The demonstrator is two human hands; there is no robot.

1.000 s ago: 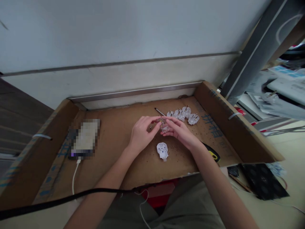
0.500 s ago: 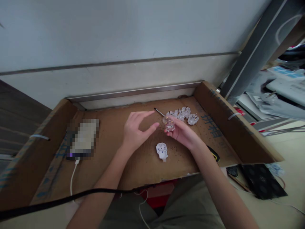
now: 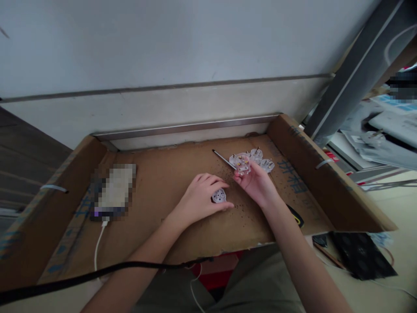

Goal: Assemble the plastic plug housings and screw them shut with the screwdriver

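Observation:
My left hand [image 3: 205, 198] is curved around a white plastic socket piece [image 3: 219, 195] over the cardboard, thumb and fingers at its two sides. A clear plug piece with brass parts [image 3: 242, 163] is held by my right hand [image 3: 257, 182], between thumb and fingertips. Behind it lie several clear plug pieces [image 3: 267, 164] with pins, partly covered by the held one. A thin screwdriver shaft [image 3: 223, 158] points up and left beside them; its handle is hidden behind my right hand.
A cardboard tray [image 3: 153, 174] has raised side walls. On its left lies a blurred-out device [image 3: 115, 189] with a white cable. A black and yellow object [image 3: 296, 216] is near my right forearm. One black cable [image 3: 130, 265] crosses the front edge.
My left hand has come down and closed around the white socket piece, which lay free before. My right hand has shifted slightly right and up with the clear plug piece.

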